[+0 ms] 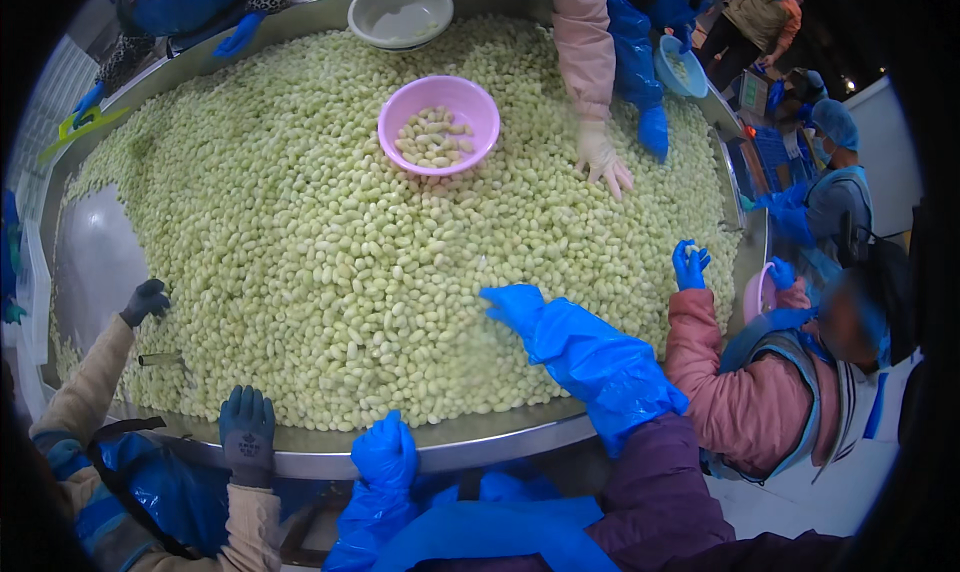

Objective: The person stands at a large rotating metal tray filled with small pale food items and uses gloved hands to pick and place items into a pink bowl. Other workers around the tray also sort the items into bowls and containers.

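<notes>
A heap of pale green, oval, fruit-like pieces point(315, 234) covers most of a large metal table point(510, 443) with a raised rim. My right hand point(514, 306), in a blue glove under a blue plastic oversleeve, reaches over the near middle of the heap, fingertips at the pieces. Whether anything is between its fingers is hidden. My left hand point(386, 452), also gloved in blue, is at the near rim with its fingers bent, and their inner side is out of sight. Beyond my right hand, a pink bowl point(480, 118) holding several yellower pieces sits on the heap.
Co-workers' hands are around the table: a pale-gloved hand point(600, 158) on the heap, a blue-gloved hand point(690, 266) at right, a grey-gloved hand point(247, 433) beside my left. A white bowl point(401, 9) stands far back. A metal tube point(159, 359) pokes out at left.
</notes>
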Tool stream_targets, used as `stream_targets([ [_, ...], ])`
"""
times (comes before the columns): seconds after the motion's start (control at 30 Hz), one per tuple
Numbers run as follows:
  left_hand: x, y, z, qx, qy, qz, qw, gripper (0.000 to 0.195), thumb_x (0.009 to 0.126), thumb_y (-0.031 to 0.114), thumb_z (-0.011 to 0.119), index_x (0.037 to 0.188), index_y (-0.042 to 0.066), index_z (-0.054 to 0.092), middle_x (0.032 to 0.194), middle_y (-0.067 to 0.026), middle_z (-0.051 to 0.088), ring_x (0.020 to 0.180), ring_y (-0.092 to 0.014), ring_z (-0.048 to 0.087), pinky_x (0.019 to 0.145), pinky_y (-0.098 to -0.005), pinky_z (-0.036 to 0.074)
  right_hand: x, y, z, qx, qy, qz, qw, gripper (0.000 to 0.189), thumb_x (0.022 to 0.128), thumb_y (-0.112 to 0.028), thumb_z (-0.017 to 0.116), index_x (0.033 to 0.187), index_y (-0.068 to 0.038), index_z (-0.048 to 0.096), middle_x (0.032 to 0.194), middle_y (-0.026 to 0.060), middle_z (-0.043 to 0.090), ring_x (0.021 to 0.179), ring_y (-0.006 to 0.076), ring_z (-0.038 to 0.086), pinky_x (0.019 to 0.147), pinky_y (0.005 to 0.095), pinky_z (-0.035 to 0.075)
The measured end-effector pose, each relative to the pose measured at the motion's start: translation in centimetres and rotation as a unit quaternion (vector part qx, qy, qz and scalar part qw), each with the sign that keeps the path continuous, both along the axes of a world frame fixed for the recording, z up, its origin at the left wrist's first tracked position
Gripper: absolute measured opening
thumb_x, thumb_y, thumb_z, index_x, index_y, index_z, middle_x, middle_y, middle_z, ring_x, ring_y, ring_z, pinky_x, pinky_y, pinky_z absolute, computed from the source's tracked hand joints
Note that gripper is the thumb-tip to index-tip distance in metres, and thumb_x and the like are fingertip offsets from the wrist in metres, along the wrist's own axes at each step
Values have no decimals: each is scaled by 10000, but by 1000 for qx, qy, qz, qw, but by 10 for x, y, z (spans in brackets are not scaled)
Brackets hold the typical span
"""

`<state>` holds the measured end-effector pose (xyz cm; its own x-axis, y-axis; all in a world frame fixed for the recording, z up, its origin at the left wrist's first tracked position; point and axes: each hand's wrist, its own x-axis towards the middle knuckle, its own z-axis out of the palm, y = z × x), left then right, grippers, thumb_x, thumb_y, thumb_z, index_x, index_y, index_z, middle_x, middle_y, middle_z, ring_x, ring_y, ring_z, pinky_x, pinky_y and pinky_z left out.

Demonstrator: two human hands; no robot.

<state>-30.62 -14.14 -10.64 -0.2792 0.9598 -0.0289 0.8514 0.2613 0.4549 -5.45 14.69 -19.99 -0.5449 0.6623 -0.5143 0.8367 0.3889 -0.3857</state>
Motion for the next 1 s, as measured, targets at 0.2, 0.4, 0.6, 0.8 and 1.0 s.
stream_targets([
  [0.2, 0, 3, 6, -7, -20, 3, 1000, 186, 869, 133, 675, 1045, 86, 714, 791, -122, 671, 707, -331, 658, 616, -464, 503, 6, -6, 21, -271, 208, -262, 903, 379, 946, -398, 640, 1202, -126, 702, 941, 91, 729, 742, 187, 667, 614, 342, 528],
  [0.4, 0, 1, 3, 1, 11, -4, 1000, 214, 867, 204, 682, 1061, 117, 702, 757, -95, 648, 651, -304, 641, 577, -450, 484, -16, 36, 64, -334, 373, -431, 750, 414, 969, -406, 601, 1151, -41, 674, 1026, 100, 718, 644, 108, 531, 583, 252, 437],
  [0.6, -1, 0, 0, 9, 12, -4, 1000, 205, 865, 209, 684, 1051, 123, 700, 757, -95, 648, 648, -303, 641, 570, -446, 484, -88, 167, 116, -344, 612, -425, 572, 537, 998, -378, 589, 1399, -30, 505, 1258, 151, 621, 971, 263, 674, 888, 401, 585],
  [0.8, 0, 0, -3, 16, 30, -4, 999, 214, 864, 230, 685, 1058, 140, 696, 744, -71, 632, 630, -290, 627, 548, -442, 467, -53, 139, 88, -204, 504, -437, 717, 479, 961, -326, 678, 1309, -10, 586, 1195, 146, 644, 936, 272, 696, 795, 379, 598],
  [1.0, 0, -1, -4, 12, 30, 1, 999, 213, 856, 234, 693, 1048, 141, 693, 746, -70, 627, 632, -288, 624, 542, -445, 463, 8, 84, -4, 90, 170, -187, 963, 314, 854, -170, 743, 1168, -168, 730, 1051, 78, 725, 890, 249, 712, 786, 376, 567],
])
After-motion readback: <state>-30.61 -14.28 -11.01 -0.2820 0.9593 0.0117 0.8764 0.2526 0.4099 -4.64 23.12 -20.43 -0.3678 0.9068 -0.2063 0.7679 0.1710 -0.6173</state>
